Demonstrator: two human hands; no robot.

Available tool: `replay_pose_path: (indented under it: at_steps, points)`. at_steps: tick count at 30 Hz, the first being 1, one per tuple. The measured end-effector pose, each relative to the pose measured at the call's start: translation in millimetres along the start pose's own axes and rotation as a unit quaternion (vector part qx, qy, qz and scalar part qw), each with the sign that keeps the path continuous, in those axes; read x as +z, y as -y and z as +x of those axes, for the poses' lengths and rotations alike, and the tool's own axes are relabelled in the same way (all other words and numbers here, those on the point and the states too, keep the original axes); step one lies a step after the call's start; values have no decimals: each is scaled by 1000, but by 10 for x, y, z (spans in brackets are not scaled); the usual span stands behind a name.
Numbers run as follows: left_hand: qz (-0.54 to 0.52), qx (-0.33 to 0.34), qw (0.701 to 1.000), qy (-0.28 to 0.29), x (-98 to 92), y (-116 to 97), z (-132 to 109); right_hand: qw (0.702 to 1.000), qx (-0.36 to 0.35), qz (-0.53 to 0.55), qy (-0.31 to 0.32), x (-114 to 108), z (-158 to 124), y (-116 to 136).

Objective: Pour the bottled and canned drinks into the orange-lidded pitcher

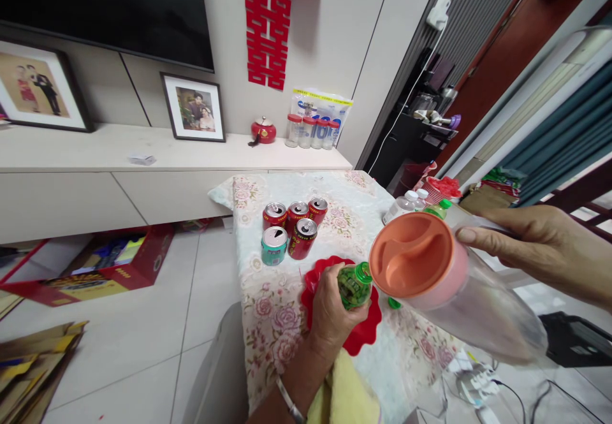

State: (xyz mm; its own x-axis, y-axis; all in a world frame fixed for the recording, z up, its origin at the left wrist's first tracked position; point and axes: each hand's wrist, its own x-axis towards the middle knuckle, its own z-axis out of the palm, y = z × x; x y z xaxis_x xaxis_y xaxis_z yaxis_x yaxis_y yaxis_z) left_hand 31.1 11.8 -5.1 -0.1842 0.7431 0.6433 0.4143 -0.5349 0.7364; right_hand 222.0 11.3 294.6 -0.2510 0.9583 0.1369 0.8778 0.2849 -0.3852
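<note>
My left hand (329, 309) is wrapped round a green plastic bottle (354, 285), held above a red scalloped plate (368, 341). In my right hand (549, 245) is a clear plastic pitcher (497, 309) with an orange lid (414, 255), gripped by its handle and tipped to the left. The lid sits right beside the bottle's green neck; whether the two touch, I cannot tell. A loose green cap (394, 303) lies on the tablecloth, just right of the plate. Below the plate a yellow cloth (351, 392) rests near my left wrist.
Several red cans (302, 239) and a teal can (274, 246) stand opened on the flowered tablecloth (280, 322). More bottles (404, 206) are at the right edge. Behind is a white cabinet (191, 153) with jars (306, 132) and framed photos. A power strip (473, 386) lies lower right.
</note>
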Motion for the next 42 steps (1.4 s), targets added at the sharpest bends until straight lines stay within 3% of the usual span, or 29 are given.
replay_pose_path:
  at_steps: [42]
  points:
    - [3, -1, 1000, -4, -11, -23, 10, 1000, -1, 7, 1, -6, 0, 47]
